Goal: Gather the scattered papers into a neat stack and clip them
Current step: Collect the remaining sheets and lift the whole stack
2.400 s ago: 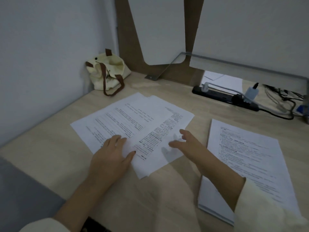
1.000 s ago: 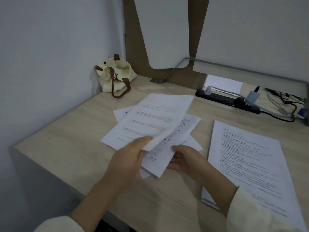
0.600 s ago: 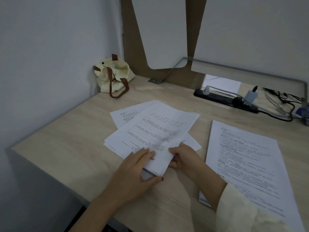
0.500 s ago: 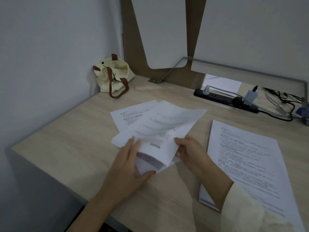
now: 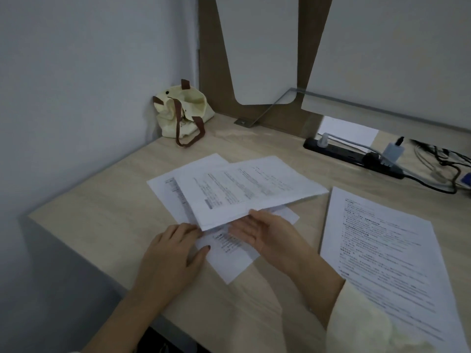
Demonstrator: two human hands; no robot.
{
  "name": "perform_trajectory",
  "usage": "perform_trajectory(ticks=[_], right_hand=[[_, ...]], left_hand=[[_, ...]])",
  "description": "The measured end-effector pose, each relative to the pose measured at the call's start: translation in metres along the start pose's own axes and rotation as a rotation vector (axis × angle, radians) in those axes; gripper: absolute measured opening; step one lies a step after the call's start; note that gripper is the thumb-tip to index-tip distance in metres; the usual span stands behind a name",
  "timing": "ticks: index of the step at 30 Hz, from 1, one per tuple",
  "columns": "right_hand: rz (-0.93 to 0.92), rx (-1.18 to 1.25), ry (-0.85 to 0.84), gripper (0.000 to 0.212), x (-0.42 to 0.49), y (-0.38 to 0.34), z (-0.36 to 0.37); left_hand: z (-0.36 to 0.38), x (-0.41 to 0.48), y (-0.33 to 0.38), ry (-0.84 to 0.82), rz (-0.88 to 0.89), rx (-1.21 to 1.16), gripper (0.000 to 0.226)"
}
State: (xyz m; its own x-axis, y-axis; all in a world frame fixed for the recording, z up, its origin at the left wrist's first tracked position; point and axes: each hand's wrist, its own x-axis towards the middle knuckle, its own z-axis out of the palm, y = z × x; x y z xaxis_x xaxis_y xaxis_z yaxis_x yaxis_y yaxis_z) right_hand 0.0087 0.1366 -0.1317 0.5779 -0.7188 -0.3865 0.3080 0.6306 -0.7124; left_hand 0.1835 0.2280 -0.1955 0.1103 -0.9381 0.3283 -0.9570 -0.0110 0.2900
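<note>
Half a second ago the left hand [image 5: 173, 253] lay further in; it has since slid back toward the near edge. It lies flat with straight fingers, fingertips at the edge of the loose sheets [image 5: 229, 253] and thumb resting on the lowest one, gripping nothing. The top sheet [image 5: 247, 192], curled and aimed at the far right before, is now spread almost flat and has swung round, so its right corner comes close to the stack [image 5: 382, 250]. The right hand [image 5: 265, 233] showed its back earlier and has turned palm up. Its fingers are straight and reach leftward under the raised near edge of the top sheet, carrying it rather than clasping it.

The top sheet's long axis runs across the view, from near left up to far right, and its near edge is lifted off the sheets below. One loose sheet sticks out to the left, long axis running away from the person. Another juts out below the hands, a corner pointing at the near edge of the worktop [image 5: 89, 217]. The stack lies flat to the right, print up, its long axis running away from the person and leaning slightly left.

The worktop is pale wood grain, set in a corner. A plain grey wall [image 5: 76, 72] bounds it on the left, and a cream cloth bag [image 5: 182, 110] with brown straps sits in the far left corner. White panels [image 5: 257, 47] stand behind on a brown board. A black power strip [image 5: 351, 154] with plugs lies at the far right, beside tangled cables [image 5: 438, 161].
</note>
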Motion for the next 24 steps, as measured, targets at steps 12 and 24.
perform_trajectory(ticks=[12,24], right_hand=[[-0.133,-1.876,0.235,0.056,0.045,-0.034,-0.037],[-0.154,-1.699,-0.012,0.037,0.035,0.007,0.017]], left_hand=[[-0.013,-0.017,-0.03,-0.122,-0.297,-0.029,0.114],[-0.017,-0.011,-0.027,-0.139,-0.319,0.026,0.115]])
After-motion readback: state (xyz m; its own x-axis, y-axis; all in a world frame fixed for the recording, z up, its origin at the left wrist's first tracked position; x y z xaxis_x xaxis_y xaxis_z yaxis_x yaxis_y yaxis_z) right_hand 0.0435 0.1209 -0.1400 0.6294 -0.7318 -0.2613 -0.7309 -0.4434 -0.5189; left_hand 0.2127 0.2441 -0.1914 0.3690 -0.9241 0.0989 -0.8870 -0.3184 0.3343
